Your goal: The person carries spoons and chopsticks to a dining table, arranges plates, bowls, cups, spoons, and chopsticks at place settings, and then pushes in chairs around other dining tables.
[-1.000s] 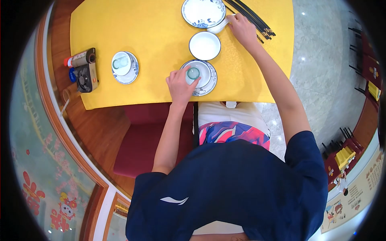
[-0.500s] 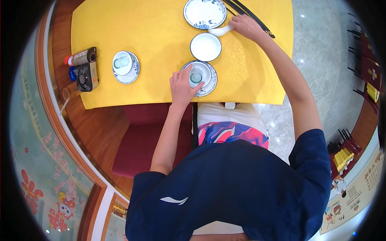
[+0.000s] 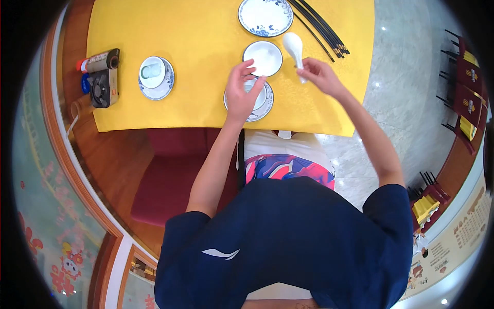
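Note:
My right hand (image 3: 320, 75) pinches the handle of a white spoon (image 3: 293, 45), its bowl pointing away from me, right of an empty white bowl (image 3: 263, 58). With its fingers apart, my left hand (image 3: 244, 93) hovers over a small bowl (image 3: 261, 98) on a patterned plate (image 3: 267, 109) near the table edge, partly hiding both. The glass in that bowl is mostly covered by the hand. A larger blue-patterned plate (image 3: 265, 18) lies farther back. Black chopsticks (image 3: 321, 27) spread out to its right.
On the left of the yellow-covered table (image 3: 195, 92), a glass (image 3: 152, 71) lies in a bowl on a patterned plate (image 3: 167, 85). A small stove (image 3: 103, 87) stands at the left edge. A dark red chair (image 3: 167, 180) is below the table edge.
My right hand has lifted the spoon from beside the large plate and brought it nearer. My left hand has let go of the glass and risen toward the white bowl.

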Available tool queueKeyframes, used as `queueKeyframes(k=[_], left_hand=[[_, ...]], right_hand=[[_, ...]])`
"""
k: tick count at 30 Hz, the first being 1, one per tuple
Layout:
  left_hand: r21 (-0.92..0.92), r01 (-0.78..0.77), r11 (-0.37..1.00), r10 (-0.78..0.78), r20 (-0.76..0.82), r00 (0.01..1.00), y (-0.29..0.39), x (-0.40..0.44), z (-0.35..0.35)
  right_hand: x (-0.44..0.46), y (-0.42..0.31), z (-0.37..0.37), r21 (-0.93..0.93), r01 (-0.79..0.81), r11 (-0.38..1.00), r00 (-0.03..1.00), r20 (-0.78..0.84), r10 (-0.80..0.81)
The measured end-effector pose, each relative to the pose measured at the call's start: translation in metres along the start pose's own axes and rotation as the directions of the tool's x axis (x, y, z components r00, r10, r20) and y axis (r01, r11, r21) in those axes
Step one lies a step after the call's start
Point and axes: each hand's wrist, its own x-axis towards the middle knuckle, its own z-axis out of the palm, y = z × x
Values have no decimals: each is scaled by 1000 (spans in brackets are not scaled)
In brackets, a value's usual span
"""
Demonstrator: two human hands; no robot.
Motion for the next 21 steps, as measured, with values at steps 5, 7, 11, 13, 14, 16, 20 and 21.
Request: queueKeyframes(k=[5, 7, 11, 13, 14, 16, 20, 21], left_hand=[[-736, 493, 465, -273, 411, 870, 23, 13, 21], [-728, 486, 483, -286, 393, 874, 23, 11, 18], [-582, 500, 641, -349, 359, 866, 4, 4, 1], [-578, 514, 634, -378, 347, 858, -3, -2, -10], [-601, 516, 611, -415, 312, 855, -5, -3, -14], [-620, 519, 589, -454, 278, 847, -9, -7, -27], [-670, 474, 571, -493, 182, 851, -10, -11, -54], [-669, 474, 573, -495, 178, 850, -10, -11, -60]], right_hand=[[-22, -41, 80, 428, 20, 903, 999, 31, -37], [-28, -45, 96, 470, 31, 882, 998, 33, -53], [-27, -63, 119, 346, 63, 936, 997, -61, -45], [-26, -72, 129, 246, -68, 967, 994, -61, 85], [-23, -71, 135, 253, -63, 965, 996, -47, 77], [-18, -71, 146, 357, -61, 932, 994, -63, 89], [-8, -84, 156, 393, -16, 919, 998, -52, 40], [-8, -86, 158, 376, -6, 927, 999, -47, 25]])
